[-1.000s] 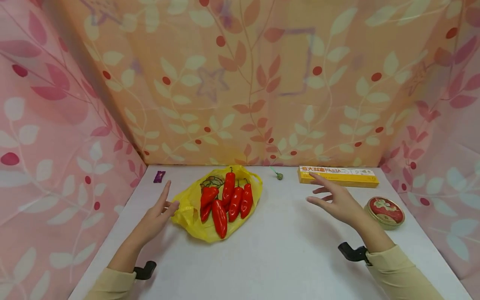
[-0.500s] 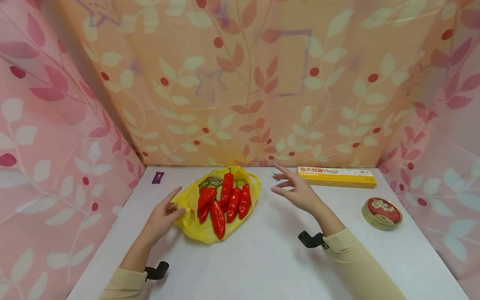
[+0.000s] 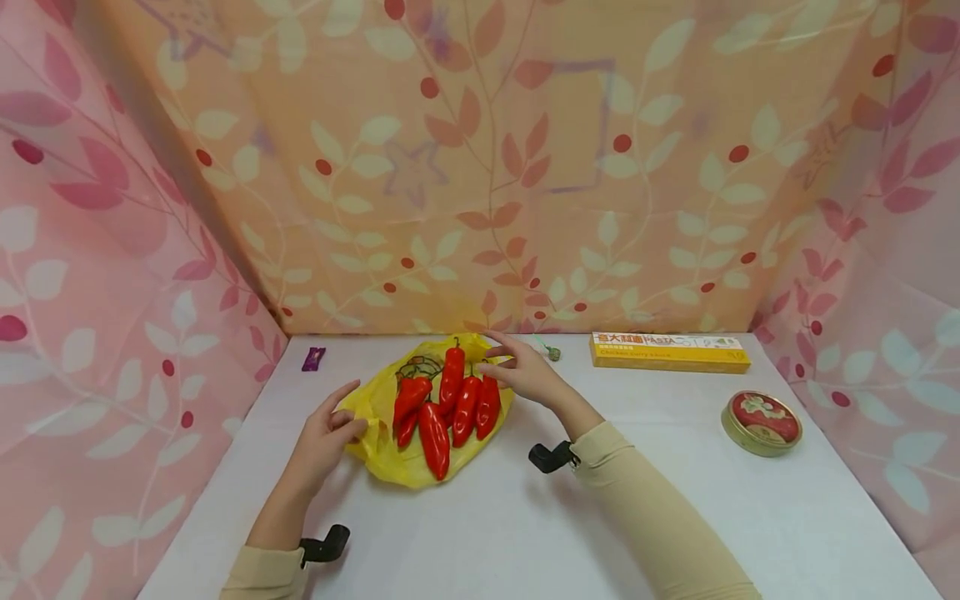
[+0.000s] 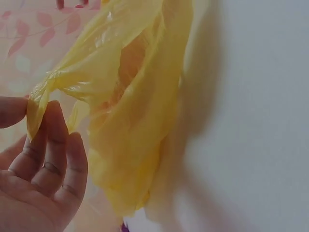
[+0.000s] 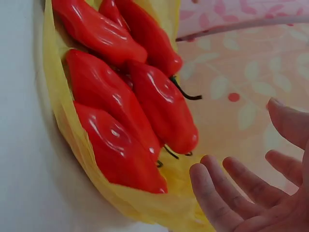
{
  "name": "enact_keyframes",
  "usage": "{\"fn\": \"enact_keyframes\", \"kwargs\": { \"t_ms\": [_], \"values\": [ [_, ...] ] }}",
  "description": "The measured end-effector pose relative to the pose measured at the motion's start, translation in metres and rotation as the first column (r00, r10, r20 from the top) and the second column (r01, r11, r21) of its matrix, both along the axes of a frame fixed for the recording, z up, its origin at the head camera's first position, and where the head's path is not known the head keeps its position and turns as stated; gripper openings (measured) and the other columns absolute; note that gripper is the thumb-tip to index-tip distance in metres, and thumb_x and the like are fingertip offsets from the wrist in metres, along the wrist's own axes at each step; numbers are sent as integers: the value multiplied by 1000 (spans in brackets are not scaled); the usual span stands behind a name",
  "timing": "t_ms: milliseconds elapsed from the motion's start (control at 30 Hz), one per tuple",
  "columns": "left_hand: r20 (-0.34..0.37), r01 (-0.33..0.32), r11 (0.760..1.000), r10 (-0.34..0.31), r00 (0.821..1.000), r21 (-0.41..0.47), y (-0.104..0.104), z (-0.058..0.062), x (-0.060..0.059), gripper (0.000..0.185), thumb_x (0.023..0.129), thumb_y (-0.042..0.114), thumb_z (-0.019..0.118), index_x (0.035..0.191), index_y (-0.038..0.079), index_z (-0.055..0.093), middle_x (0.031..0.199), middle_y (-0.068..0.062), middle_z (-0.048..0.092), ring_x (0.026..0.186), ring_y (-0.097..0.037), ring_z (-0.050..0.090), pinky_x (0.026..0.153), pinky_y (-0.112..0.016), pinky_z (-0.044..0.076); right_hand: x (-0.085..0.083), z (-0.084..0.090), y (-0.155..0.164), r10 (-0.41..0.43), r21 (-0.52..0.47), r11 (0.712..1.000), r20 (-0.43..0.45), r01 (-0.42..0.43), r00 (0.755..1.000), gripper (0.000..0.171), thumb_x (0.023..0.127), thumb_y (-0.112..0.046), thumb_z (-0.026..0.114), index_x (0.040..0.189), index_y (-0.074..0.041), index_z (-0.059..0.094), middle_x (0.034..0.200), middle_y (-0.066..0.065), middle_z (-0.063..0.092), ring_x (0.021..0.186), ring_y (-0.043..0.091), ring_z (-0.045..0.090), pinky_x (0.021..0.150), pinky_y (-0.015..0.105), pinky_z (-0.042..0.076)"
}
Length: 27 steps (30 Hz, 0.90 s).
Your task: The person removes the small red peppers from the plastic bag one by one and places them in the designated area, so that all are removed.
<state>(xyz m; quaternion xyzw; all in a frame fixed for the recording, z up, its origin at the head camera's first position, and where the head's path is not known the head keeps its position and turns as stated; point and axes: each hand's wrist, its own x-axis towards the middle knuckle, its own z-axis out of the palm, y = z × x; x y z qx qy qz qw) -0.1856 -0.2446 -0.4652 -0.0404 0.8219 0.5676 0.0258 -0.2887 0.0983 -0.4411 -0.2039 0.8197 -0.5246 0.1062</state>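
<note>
A yellow plastic bag (image 3: 408, 477) lies spread on the white table, several glossy red chili peppers (image 3: 434, 442) with dark stems lying in its mouth. At its left side my left hand (image 3: 318, 446) pinches a gathered corner of the bag between thumb and fingers, as the left wrist view shows on the bag (image 4: 130, 150). My right hand (image 3: 536, 375) hovers at the bag's right edge, fingers spread and holding nothing. Its fingertips overlap the rightmost pepper in the head view. The right wrist view has the peppers (image 5: 111, 96) close beside that hand.
A yellow pasta box (image 3: 670, 358) lies at the back right, with a round red-and-gold tin (image 3: 762, 423) in front of it. Behind my right hand is a small green object (image 3: 553, 353). A purple wrapped candy (image 3: 313, 359) lies back left. Patterned curtains (image 3: 480, 167) enclose the table.
My right hand has swept left from near the pasta box to the bag's right edge. My left hand has shifted slightly right, taking hold of the bag's left corner.
</note>
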Motion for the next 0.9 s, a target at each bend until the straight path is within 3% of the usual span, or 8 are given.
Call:
{"fn": "enact_keyframes", "kwargs": {
  "t_ms": [100,233,367,500,633,767,900],
  "values": [
    [-15,-7,1000,7,1000,-3,1,1,0,50,99,12,61,148,19,51,97,-14,63,90,-21,60,82,-19,55,-9,-5,-17,-11,81,997,-40,14,999,65,97,-36,68,155,-26,41,139,20,58,120,33,63,91,46,58],
    [-5,1,1000,-1,1000,-6,2,0,1,30,102,12,56,129,9,68,117,-14,64,98,-21,57,83,-19,54,-19,-13,-40,-37,184,982,-61,48,997,62,98,-40,65,154,-27,43,138,17,60,124,33,59,100,47,53],
    [9,3,1000,-3,1000,0,2,0,2,27,103,14,53,119,5,73,128,-13,65,105,-21,54,84,-18,53,-23,-18,-57,-53,202,977,-42,60,998,64,98,-37,65,155,-23,41,146,15,53,134,36,51,110,54,42],
    [16,-3,1000,3,1000,0,2,0,2,28,103,15,53,120,5,73,131,-14,63,108,-23,54,85,-18,53,-24,-24,-66,-37,220,974,-63,50,997,70,94,-28,71,156,-19,39,154,16,45,142,36,41,116,55,34],
    [17,-1,1000,1,1000,2,1,-1,2,29,103,13,52,122,4,72,132,-15,63,108,-23,54,85,-20,53,-24,-29,-73,-15,272,962,-81,36,997,77,88,-28,77,155,-17,41,150,17,47,137,35,44,114,52,38],
    [17,7,1000,-7,1000,4,1,3,3,29,103,13,51,123,5,72,133,-14,62,110,-23,55,88,-22,54,-22,-28,-80,-35,308,950,-61,52,998,80,86,-34,80,154,-16,42,147,13,52,131,31,51,111,47,43],
    [10,28,1000,-28,1000,9,4,9,5,30,104,15,52,125,6,70,136,-14,60,113,-22,56,90,-23,53,-20,-26,-83,-64,319,944,-63,81,996,77,86,-31,80,152,-14,45,143,11,56,123,28,56,108,44,46]
  ]
}}
